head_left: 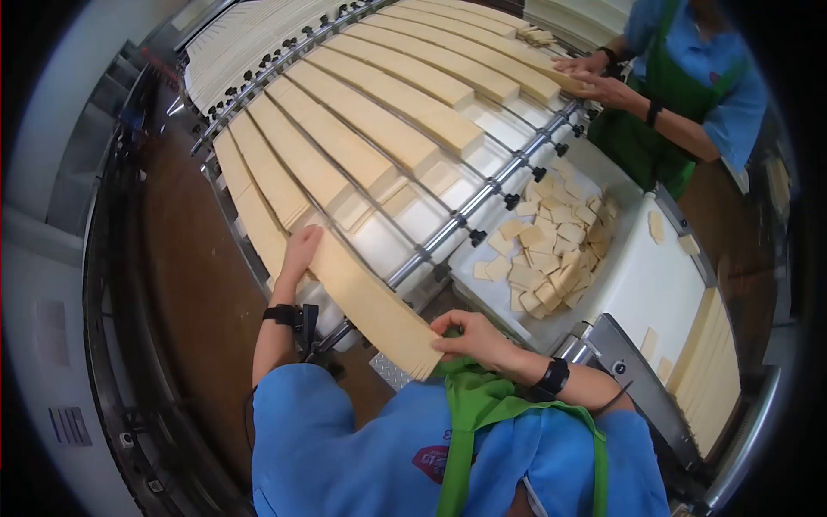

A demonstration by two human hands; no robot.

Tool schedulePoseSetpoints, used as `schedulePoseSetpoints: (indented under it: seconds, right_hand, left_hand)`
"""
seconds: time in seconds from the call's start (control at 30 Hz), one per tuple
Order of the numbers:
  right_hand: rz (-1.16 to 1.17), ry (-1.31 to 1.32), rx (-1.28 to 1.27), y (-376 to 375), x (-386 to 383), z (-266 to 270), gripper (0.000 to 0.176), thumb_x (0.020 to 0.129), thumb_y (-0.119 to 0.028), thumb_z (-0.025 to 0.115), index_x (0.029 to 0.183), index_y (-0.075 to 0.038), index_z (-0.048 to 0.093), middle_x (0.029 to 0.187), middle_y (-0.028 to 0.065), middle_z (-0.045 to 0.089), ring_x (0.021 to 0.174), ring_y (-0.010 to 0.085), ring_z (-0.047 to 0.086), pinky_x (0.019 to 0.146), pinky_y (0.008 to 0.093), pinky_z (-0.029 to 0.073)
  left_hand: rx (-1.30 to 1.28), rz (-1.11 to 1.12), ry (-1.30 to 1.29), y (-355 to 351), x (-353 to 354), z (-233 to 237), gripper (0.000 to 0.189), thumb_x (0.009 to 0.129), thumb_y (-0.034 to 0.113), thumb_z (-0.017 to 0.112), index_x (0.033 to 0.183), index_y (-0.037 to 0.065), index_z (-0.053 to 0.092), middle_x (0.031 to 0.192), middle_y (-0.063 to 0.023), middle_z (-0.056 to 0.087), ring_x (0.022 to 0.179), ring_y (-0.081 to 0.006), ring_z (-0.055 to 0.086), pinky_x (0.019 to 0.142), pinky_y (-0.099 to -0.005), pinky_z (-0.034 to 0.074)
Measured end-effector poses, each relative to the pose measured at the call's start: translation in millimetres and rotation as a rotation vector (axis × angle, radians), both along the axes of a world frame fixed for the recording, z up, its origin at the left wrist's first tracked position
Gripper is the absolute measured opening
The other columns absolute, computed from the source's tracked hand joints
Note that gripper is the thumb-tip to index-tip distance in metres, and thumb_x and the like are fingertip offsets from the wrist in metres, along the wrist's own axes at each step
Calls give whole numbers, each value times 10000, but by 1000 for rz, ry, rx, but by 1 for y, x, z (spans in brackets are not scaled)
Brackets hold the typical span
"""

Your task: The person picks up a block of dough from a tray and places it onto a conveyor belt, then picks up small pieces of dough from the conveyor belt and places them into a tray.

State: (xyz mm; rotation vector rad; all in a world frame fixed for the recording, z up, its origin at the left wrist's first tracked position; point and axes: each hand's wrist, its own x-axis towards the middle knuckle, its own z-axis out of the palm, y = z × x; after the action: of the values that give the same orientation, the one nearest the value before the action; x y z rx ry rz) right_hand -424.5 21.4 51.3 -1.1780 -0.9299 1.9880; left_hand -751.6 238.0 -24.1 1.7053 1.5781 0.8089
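Long pale-beige row of thin wafer slices lies 11-to-5 o'clock over the metal conveyor lanes. L hand clamps its far end w/ flat fingers, R hand pinches the near end.

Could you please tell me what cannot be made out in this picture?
Head view:
Left hand: palm hidden against the wafer row.
Row's near end: partly covered by the right hand.
Co-worker: cut off by the top edge.
Loose pieces: too small for surface detail.
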Motion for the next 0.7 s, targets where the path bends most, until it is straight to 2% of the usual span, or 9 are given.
schedulePoseSetpoints:
  seconds: [0.07,0.1,0.2,0.3,0.4,0.5,0.6,0.7]
  right_hand:
    - [0,54,-102,-3,-15,9,259,760,-39,637,993,10,532,952,39,507,831,118,555,688,233,536]
    - [43,29,-88,-1,-18,18,278,765,-35,631,1013,11,515,975,46,490,839,126,559,695,233,535]
    - [85,14,-63,0,-26,20,272,773,-28,618,1018,8,507,981,50,485,840,128,562,699,231,532]
    - [50,2,-44,5,-35,19,269,783,-24,604,1028,3,495,990,48,487,839,126,564,698,230,532]
    - [-21,44,-66,17,-50,17,283,783,-35,601,1036,20,487,963,61,478,845,150,554,695,250,538]
    - [-87,28,-20,31,-71,1,303,767,-27,598,1041,33,483,987,77,466,853,163,552,667,253,539]
    - [-111,-5,19,34,-75,-3,328,757,-28,596,1058,35,481,987,79,476,850,166,551,649,256,535]
    - [-92,-39,69,30,-74,-8,356,752,-31,599,1082,31,479,988,80,493,840,166,551,634,256,529]
  left_hand:
    - [-27,-163,386,1,10,23,333,849,301,487,813,-14,589,786,-185,603,783,-327,565,711,-358,444]
    - [133,-267,469,3,8,26,326,810,318,511,778,-1,568,756,-243,561,801,-406,520,709,-401,435]
    - [283,-408,738,2,2,45,303,778,307,540,808,9,581,845,-208,556,883,-359,507,747,-412,411]
    - [539,-335,787,-1,-8,51,287,744,303,568,825,30,598,1009,-187,509,1002,-330,453,815,-415,377]
    - [628,-175,825,6,-14,49,268,721,253,604,877,36,591,1104,-168,452,1075,-319,395,872,-421,339]
    - [705,-22,791,4,-16,55,307,691,206,640,933,31,567,1092,-177,463,1069,-337,401,875,-418,341]
    - [613,100,549,-26,-9,64,329,702,163,642,974,10,541,1108,-183,458,1068,-346,401,887,-419,335]
    - [513,120,192,-85,2,60,337,758,157,608,1031,-17,517,1119,-190,478,1062,-341,435,922,-408,329]
